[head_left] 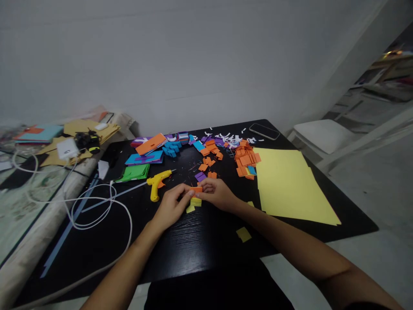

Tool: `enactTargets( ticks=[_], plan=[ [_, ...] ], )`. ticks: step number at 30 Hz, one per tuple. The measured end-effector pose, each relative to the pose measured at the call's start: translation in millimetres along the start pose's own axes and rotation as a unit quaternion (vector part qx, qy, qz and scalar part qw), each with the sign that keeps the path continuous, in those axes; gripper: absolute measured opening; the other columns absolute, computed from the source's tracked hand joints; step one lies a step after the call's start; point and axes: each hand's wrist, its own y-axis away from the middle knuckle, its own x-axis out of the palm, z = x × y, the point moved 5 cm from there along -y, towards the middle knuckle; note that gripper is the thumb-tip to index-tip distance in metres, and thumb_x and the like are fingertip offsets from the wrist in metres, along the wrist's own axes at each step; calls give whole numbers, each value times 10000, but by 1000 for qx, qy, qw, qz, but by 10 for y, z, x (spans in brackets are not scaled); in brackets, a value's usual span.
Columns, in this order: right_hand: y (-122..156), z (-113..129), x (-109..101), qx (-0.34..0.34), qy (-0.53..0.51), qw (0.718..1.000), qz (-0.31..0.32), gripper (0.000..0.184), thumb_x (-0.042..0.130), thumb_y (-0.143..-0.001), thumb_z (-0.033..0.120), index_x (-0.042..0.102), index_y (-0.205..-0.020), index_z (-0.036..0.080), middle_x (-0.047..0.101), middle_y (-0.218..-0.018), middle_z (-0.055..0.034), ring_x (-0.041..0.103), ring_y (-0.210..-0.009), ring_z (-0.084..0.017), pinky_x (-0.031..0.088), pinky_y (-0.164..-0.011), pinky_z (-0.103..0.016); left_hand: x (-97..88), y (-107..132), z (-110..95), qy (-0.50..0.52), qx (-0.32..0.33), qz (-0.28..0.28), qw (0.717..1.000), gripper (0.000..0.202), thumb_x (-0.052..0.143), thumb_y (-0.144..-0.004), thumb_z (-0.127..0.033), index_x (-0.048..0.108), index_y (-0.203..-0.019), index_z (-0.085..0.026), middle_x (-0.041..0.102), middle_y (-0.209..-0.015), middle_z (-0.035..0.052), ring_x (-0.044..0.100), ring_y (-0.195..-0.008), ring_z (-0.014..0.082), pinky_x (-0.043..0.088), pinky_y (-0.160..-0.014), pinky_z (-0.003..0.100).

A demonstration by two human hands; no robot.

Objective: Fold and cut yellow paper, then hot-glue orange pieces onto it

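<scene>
Between my two hands is a small folded orange paper piece (196, 189). My left hand (174, 201) pinches its left end, and my right hand (217, 193) grips the right end with curled fingers. Small yellow paper pieces (195, 202) lie just below it on the black table. Just left of my left hand rests a yellow glue gun (156, 184), its nozzle pointing up and right. Beyond my fingers are a purple paper piece (200, 176) and several loose orange pieces (208, 162).
Large yellow sheets (287, 185) cover the table's right side, beside an orange paper heap (245, 156). A phone (264, 131) lies at the back right. Green paper (134, 172) and blue paper (145, 158) sit back left. A white cable (129, 215) loops across the left.
</scene>
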Motion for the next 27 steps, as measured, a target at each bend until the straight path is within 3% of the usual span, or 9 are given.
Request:
enactTargets(
  ticks=[3,6,8,12,15,17,21,24,27],
  plan=[
    [-4,-8,1,12,-5,1000,14,278,804,-679,276,681,-894,150,709,-811,-14,694,-755,-149,553,-764,-289,-32,-19,-25,-25,31,-1,999,285,489,-1024,-347,689,-916,-175,663,-847,26,606,-783,147,453,-728,254],
    [-34,-5,-43,21,-23,999,7,318,785,-660,218,702,-961,156,735,-871,-26,714,-806,-167,569,-796,-305,-204,-41,30,-64,35,-83,994,227,545,-994,-339,712,-990,-185,712,-942,44,648,-878,171,479,-816,278],
    [-65,-8,-109,36,-45,998,-23,334,784,-631,190,699,-952,161,736,-838,-15,710,-746,-162,578,-739,-293,-357,-46,116,-75,11,-147,986,222,594,-961,-357,715,-1055,-196,734,-1031,53,669,-942,193,492,-855,294],
    [-108,-17,-246,82,-112,986,-88,273,791,-606,175,666,-848,153,728,-782,-12,701,-680,-151,594,-693,-275,-612,-49,267,-120,-43,-201,971,292,542,-964,-413,715,-1049,-193,746,-1029,65,689,-922,214,506,-811,297],
    [-111,0,-300,105,-157,976,-109,246,795,-615,168,634,-800,152,728,-788,-23,723,-701,-163,611,-749,-291,-810,-25,353,-232,-134,-248,931,354,446,-990,-426,694,-1071,-186,745,-951,83,695,-839,236,488,-744,308],
    [-111,20,-312,107,-180,972,-109,261,806,-609,170,616,-787,151,720,-779,-25,741,-716,-187,616,-782,-315,-897,-17,420,-311,-204,-237,898,368,450,-971,-459,683,-1011,-177,739,-943,108,694,-858,278,472,-709,326],
    [-119,56,-298,100,-214,967,-91,302,829,-608,194,599,-797,144,706,-805,-40,764,-799,-244,608,-863,-364,-926,-11,606,-362,-333,-123,862,508,453,-915,-622,657,-933,-157,726,-999,175,688,-932,351,466,-662,357],
    [-118,67,-310,92,-214,967,-104,354,834,-617,196,572,-852,156,706,-814,-38,768,-796,-256,612,-847,-375,-922,-1,660,-363,-377,-77,848,610,438,-877,-710,670,-958,-152,735,-972,189,695,-939,376,471,-656,371],
    [-111,74,-329,72,-194,971,-118,464,839,-626,189,560,-997,184,711,-805,-12,767,-763,-240,615,-815,-374,-912,3,675,-356,-387,-38,850,663,409,-849,-766,708,-860,-174,746,-870,182,707,-891,390,459,-625,366]
  ],
)
